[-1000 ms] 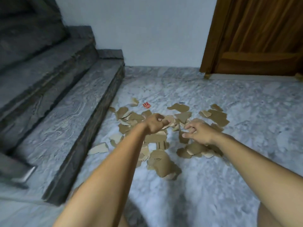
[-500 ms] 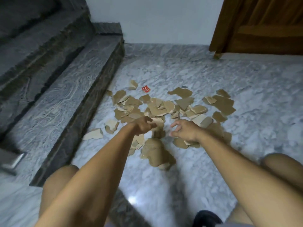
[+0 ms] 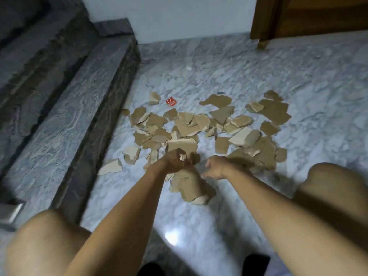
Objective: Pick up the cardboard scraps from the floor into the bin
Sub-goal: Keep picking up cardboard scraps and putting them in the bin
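Brown cardboard scraps (image 3: 199,124) are what the left hand (image 3: 175,162) has. Its fingers (image 3: 180,153) are curled in tight, and a pale bit of cardboard peeks out between them. The right hand (image 3: 217,166) is just beside it, almost touching. Its fingers are bent too, but the hand is blurry, so I cannot tell if it has hold of anything.

Both hands are low over the near edge of the pile. Under the left wrist lies one big crumpled piece (image 3: 191,188). The other scraps are spread on the grey and white marble floor (image 3: 258,76), out past the hands. Many lie on top of each other in the middle. A few lie by themselves at the right side. One pale piece (image 3: 110,167) lies apart on the left, close to the stone step (image 3: 65,116).

At the far edge of the pile is a small red scrap (image 3: 171,102).

Two bare knees show at the bottom, one on each side of the arms. Far back are a white wall (image 3: 179,16) and a brown wooden door (image 3: 318,14).
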A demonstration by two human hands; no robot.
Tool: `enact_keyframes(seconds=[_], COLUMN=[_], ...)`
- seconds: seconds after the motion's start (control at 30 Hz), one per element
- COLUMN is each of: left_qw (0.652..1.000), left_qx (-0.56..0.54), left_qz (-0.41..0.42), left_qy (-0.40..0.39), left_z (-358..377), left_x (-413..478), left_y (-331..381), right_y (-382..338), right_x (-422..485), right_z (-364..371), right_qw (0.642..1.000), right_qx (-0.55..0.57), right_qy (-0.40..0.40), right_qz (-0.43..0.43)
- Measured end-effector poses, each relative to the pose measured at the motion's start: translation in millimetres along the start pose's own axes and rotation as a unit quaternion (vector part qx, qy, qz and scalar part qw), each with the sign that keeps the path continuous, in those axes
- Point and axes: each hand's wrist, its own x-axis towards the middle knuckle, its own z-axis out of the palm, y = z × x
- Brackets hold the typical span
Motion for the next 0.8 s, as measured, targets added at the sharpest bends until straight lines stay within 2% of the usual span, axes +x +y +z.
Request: enact_keyframes(seconds=[0.1,0.2,0.33,0.4,0.6,0.8], left_qw=[0.998,0.993,0.973,0.961,0.964,0.963], left_qx=[0.047,0.102,0.201,0.240,0.198,0.060], left_qz=[0.032,0.065,0.113,0.130,0.140,0.191], left_qy=[0.004,-0.009,0.016,0.051,0.107,0.178], left_z=[25.1,49.4,76.1,83.2,91.9,93.3], left_x=[17.3,45.6,81.0,90.4,102.8,86.7], left_y=[-23.0,-45.6,-74.6,-84.5,-91.5,-88.4], right_y=[5.5,9.7,14.1,14.1,12.9,0.9], right_x=[22.0,45.1,71.7,76.7,90.1,76.0], right_z=[41.4,82.8,126.2,138.0,139.6,135.3], right_qw=[0.999,0.995,0.982,0.975,0.976,0.984], right_qx=[-0.014,0.036,0.028,0.006,0.000,0.063], right_qy=[0.018,0.050,0.169,0.203,0.207,0.166], right_qz=[0.038,0.073,0.081,0.088,0.064,0.001])
